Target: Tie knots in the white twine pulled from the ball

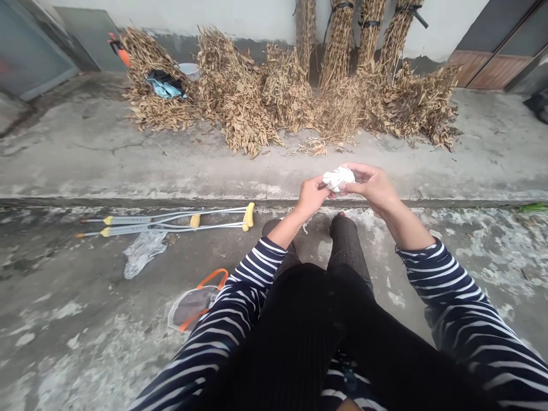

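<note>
A small white bundle point(340, 178), crumpled and marked with thin dark lines, is held up in front of my knees; its exact kind is unclear. My left hand point(314, 195) pinches its left end between thumb and fingers. From the other side my right hand point(371, 184) wraps thumb and fingers round its rounded part. A thin pale strand hangs below my left hand. Both forearms are in striped sleeves.
Two crutches point(171, 222) with yellow pads lie at the left, beside a clear plastic bag point(144, 251). Nearer is a grey bag with orange handles point(194, 305). A concrete step point(141, 171) crosses ahead, with dried plant stalks point(248, 97) against the wall.
</note>
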{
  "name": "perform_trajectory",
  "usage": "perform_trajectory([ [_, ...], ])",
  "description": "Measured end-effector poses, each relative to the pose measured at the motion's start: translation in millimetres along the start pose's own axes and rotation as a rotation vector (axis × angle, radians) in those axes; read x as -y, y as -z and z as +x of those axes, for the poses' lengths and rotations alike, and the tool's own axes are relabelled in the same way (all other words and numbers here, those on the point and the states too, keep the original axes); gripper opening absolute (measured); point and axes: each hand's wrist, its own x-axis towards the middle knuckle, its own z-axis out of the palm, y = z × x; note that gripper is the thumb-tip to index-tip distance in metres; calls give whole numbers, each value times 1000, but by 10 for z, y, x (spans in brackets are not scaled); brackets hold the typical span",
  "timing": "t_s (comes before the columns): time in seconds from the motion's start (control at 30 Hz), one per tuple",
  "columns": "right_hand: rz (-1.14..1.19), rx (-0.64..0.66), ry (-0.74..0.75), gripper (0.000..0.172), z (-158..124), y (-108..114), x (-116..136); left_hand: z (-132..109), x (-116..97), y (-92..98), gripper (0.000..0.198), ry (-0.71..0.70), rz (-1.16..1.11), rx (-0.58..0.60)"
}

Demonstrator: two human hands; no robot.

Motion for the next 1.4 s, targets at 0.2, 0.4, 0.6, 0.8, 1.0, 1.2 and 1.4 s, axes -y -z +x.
perform_trajectory([
  [0.2, -84, 64, 51, 65, -95, -95, -53, -105, 20, 38, 6, -17, 37, -47],
  [0.4, -61, -31, 72, 64, -105, -180, -164, -141, 67, 56, 9, -20, 52, -69],
  [0.6, 58, -16, -29, 63, -113, -203, -241, -32, 157, 81, 20, -17, 72, -83],
  [0.8, 16, -59, 114, 55, -36, -87, -66, -28, 217, 76, 5, 210, -31, -84],
  [1.0, 196, -122, -42, 49, 193, 223, -129, -216, 39, 113, 41, 162, -173, 101],
  [1.2, 408, 48, -174, 46, 256, 363, -332, -259, 41, 245, 49, 381, -379, 197],
  [1.4, 457, 175, -184, 47, 262, 411, -423, -325, 113, 343, 43, 521, -513, 330],
])
